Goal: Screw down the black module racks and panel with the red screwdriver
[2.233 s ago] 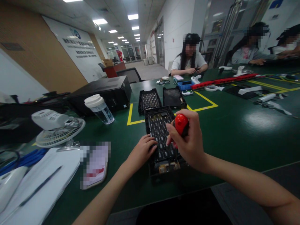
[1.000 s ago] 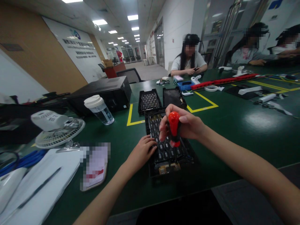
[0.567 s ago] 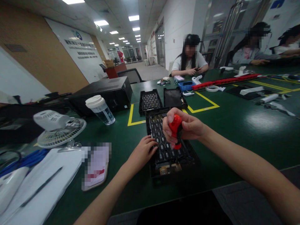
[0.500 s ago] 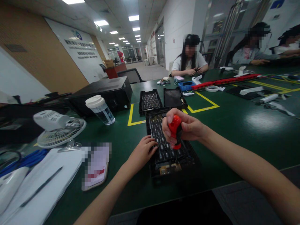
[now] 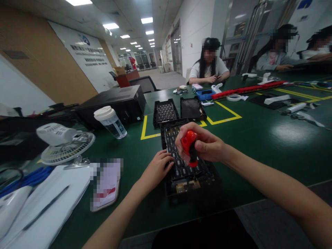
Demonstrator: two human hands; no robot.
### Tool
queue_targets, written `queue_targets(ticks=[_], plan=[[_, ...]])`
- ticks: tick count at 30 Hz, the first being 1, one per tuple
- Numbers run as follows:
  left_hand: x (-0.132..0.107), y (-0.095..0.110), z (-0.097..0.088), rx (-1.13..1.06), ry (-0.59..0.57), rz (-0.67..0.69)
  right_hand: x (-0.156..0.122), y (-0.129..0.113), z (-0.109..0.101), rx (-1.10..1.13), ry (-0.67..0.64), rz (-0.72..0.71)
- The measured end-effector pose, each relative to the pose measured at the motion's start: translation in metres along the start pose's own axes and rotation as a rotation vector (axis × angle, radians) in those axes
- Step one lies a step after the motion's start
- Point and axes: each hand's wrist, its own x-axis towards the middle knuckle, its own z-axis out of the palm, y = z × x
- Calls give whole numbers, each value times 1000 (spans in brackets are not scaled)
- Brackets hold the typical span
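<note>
One black case (image 5: 171, 189) lay on the bench (image 5: 259, 138), the left hand (image 5: 157, 167) loosely spread over its left edge, probably to steady it; above it, the right hand (image 5: 206, 143) wrapped a red-handled tool (image 5: 190, 142), apparently for downward control.

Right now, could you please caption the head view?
Left hand on the black case, right hand gripping a red-handled tool.

Left hand (image 5: 157, 167) and right hand (image 5: 210, 148) are bare, like the forearms (image 5: 269, 184) (black clothing (image 5: 202, 231) covers the lap).
</note>
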Motion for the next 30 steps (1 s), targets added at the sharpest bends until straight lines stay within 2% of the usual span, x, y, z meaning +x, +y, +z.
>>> queue_targets(ticks=[10, 19, 30], plan=[[0, -3, 4, -6, -6, 5, -10, 1, 8, -165, 174, -97], [0, -3, 5, 15, 25, 29, -13, -6, 30, -548, 381, -34], [-1, -7, 7, 12, 32, 37, -8, -7, 42, -741, 653, 1]])
